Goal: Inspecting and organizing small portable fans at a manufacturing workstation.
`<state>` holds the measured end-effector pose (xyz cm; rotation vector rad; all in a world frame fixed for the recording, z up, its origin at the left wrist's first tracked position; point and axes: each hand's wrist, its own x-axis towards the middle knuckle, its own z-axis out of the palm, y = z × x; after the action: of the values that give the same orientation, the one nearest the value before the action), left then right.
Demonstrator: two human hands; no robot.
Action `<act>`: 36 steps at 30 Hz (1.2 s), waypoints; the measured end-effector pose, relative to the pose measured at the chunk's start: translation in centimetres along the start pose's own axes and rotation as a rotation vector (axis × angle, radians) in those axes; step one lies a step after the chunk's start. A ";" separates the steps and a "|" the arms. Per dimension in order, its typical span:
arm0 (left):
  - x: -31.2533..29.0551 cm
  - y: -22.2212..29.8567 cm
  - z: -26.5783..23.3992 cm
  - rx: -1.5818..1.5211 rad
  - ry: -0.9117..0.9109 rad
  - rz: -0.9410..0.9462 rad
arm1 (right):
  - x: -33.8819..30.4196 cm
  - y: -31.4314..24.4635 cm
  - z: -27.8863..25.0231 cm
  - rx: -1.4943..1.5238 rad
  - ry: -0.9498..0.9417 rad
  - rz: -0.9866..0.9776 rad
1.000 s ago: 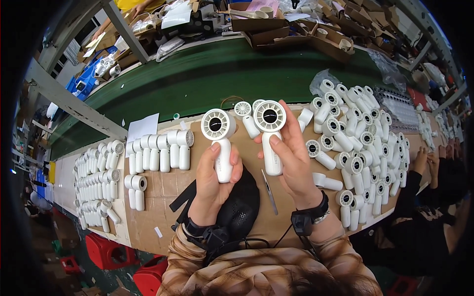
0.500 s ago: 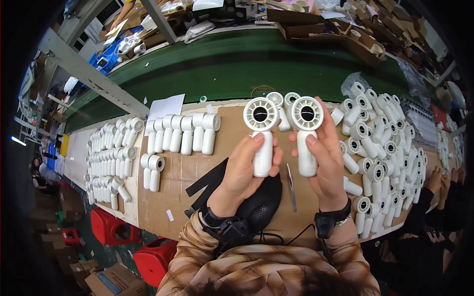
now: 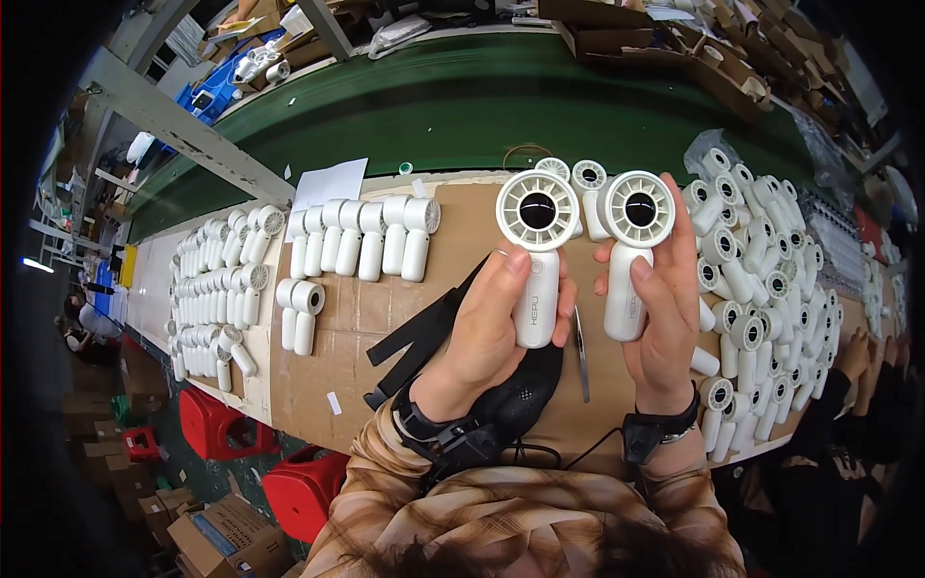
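Observation:
I hold up two white handheld fans side by side, round heads at the top, each with a dark centre. My left hand [image 3: 493,323] is wrapped round the handle of the left fan [image 3: 536,294], thumb on its front near a small button. The fingers of my right hand [image 3: 662,308] close round the handle of the right fan [image 3: 626,306], thumb along its side. Behind them, two more fans [image 3: 589,175] lie on the cardboard-covered table [image 3: 337,385]. Slim metal tweezers [image 3: 581,356] lie beneath, between my hands. A black mesh item with straps [image 3: 525,400] is partly hidden by my left forearm.
Rows of white fans [image 3: 371,241] lie at the left, and a dense pile of fans [image 3: 761,299] covers the right. A green conveyor belt [image 3: 434,116] runs behind. Red stools [image 3: 303,491] stand below left. Another person's hands [image 3: 858,356] are at the far right.
Both held fans have come closer and appear larger, turned slightly so their handle fronts show more clearly. The whole view has shifted a little. Each hand keeps its grip.

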<state>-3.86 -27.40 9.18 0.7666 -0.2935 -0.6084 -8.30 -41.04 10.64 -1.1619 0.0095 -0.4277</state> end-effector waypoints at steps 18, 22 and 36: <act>0.5 0.0 -0.9 -0.181 -0.209 -0.084 | 0.4 0.9 -2.2 0.721 -0.060 0.320; 0.5 0.4 -1.1 -0.832 -0.397 -0.212 | 0.3 1.5 -2.7 1.354 -0.230 0.476; 0.1 0.1 -1.9 -1.220 -0.726 -0.191 | -0.7 2.0 -1.9 1.275 -0.624 0.464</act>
<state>-2.86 -26.38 7.94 -0.6361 -0.4330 -1.0684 -8.71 -41.84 7.92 0.0334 -0.4651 0.3590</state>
